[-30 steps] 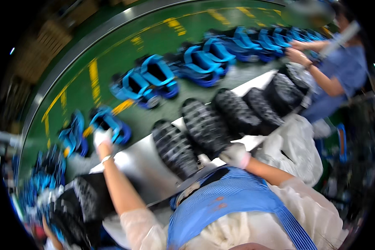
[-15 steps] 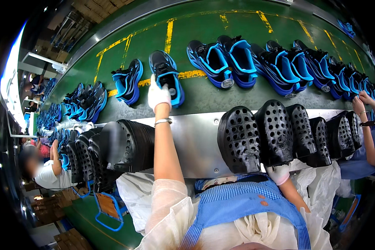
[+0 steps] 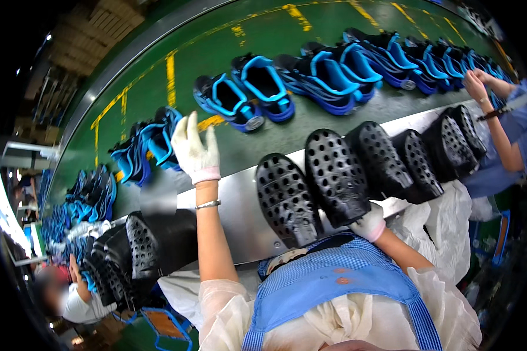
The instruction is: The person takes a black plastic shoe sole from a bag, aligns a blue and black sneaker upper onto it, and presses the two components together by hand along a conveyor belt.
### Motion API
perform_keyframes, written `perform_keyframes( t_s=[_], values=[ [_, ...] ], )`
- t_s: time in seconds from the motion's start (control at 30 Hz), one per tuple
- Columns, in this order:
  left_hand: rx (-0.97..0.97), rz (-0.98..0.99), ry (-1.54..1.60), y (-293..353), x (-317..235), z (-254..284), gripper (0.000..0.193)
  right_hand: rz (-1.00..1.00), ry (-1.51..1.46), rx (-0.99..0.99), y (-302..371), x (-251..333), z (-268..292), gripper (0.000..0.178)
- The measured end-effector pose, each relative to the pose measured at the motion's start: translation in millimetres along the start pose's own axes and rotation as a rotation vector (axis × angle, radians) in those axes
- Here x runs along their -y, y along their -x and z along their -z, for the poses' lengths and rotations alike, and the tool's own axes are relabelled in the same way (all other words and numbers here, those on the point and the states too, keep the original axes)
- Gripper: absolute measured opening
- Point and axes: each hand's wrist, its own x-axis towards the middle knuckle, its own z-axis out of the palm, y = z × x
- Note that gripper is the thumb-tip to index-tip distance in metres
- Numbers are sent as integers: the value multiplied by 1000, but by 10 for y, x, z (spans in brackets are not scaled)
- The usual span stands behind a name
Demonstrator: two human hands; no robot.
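Observation:
My left hand (image 3: 197,151), in a white glove, is raised over the near edge of a green conveyor belt (image 3: 152,79). Its fingers stretch upward, thumb apart, and nothing is in it. Just left of it stands a blue-and-black sneaker (image 3: 160,143), partly covered by the hand; another pair of sneakers (image 3: 262,88) is to its right. My right hand (image 3: 369,224), also gloved, is low by my apron, against the lower end of a black perforated foot-shaped piece (image 3: 335,175). Its fingers are mostly hidden there, so their grip does not show.
More black perforated pieces (image 3: 379,158) line the metal ledge (image 3: 234,234), with a stack (image 3: 173,240) at the left. Sneakers run along the belt both ways. A co-worker's hands (image 3: 479,85) are at the far right; another person (image 3: 82,298) sits at left.
My left hand has let go of the sneaker it was touching and drawn back with fingers extended. The view has tilted, and the sneakers sit farther left relative to the ledge.

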Motion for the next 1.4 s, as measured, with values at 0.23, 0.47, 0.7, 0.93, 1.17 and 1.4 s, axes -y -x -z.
perform_keyframes(
  t_s=[0.23,0.47,0.7,0.93,1.17,1.4],
  values=[
    [445,40,337,-195,-278,-438,46,74,-15,-54,-42,-19,42,16],
    [678,434,713,-347,-328,-185,28,61,-31,-140,-7,-74,-32,19],
    [747,591,976,-544,-205,215,30,49,-61,-204,-11,24,-34,18],
    [775,549,967,-504,-212,200,28,-87,-133,-92,66,3,97,15],
    [654,6,366,65,-172,-337,36,-175,-45,-3,146,255,1115,9],
    [575,39,337,91,-384,-187,44,-62,-31,-189,-140,694,1819,15]
  ],
)
